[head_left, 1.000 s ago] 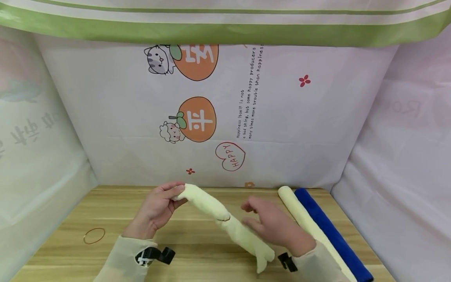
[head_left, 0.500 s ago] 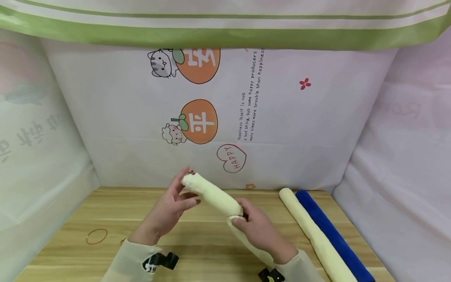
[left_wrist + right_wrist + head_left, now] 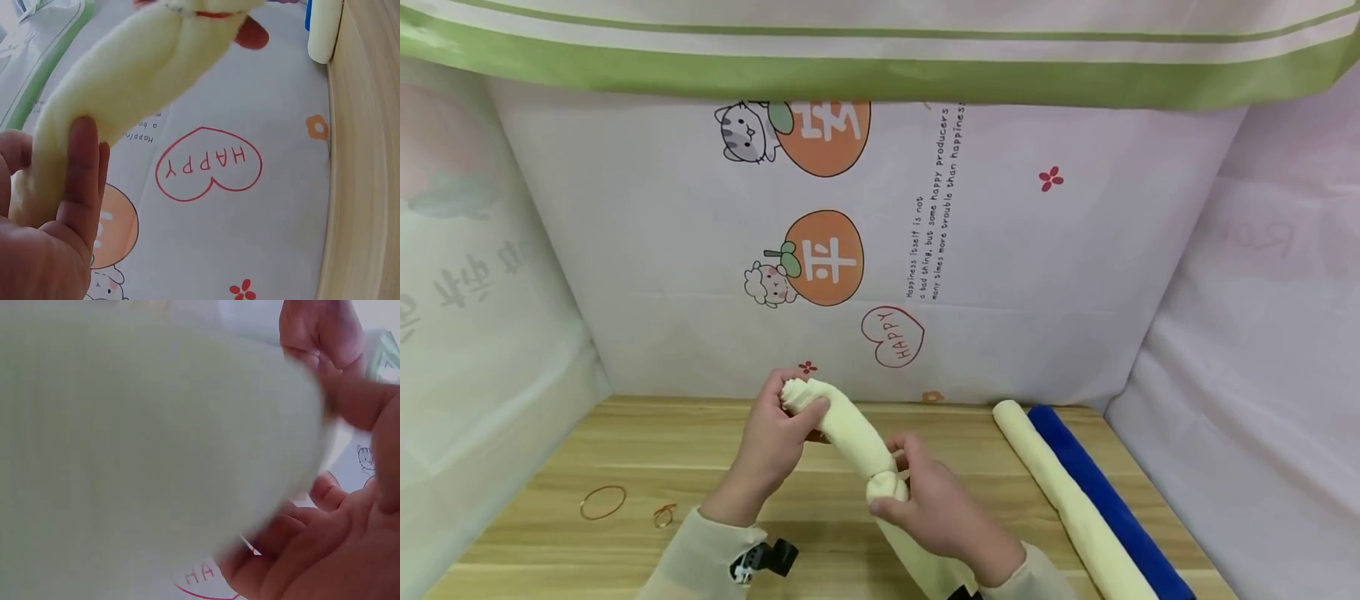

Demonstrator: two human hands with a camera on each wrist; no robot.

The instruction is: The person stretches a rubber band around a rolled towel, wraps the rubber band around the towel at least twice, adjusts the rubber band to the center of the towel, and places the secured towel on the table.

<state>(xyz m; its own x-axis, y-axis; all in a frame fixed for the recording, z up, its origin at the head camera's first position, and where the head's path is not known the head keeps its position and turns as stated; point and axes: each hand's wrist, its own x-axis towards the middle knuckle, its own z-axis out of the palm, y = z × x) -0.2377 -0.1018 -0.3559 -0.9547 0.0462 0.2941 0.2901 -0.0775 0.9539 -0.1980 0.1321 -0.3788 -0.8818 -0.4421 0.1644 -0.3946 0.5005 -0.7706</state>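
A pale yellow rolled towel (image 3: pixel 852 435) slants across the middle of the head view, held above the table. A thin red rubber band (image 3: pixel 215 14) cinches it partway along, plain in the left wrist view. My left hand (image 3: pixel 780 437) grips the towel's upper end, thumb on the near side and fingers behind. Just below the band my right hand (image 3: pixel 936 504) holds the towel, its thumb across a bulging fold. The towel's lower end runs down behind the right wrist, partly hidden. In the right wrist view the towel (image 3: pixel 150 437) is blurred and fills much of the picture.
A cream rolled towel (image 3: pixel 1060 487) and a blue rolled towel (image 3: pixel 1112 504) lie side by side at the table's right. Two loose rubber bands, one a wide loop (image 3: pixel 598 518), one a twisted small loop (image 3: pixel 664 517), lie at left. Printed sheeting (image 3: pixel 985 250) encloses the back and sides.
My right hand, apart from the towel a second ago, came to its middle and holds it. My left hand loosened, then gripped the upper end again. The small twisted band came into view.
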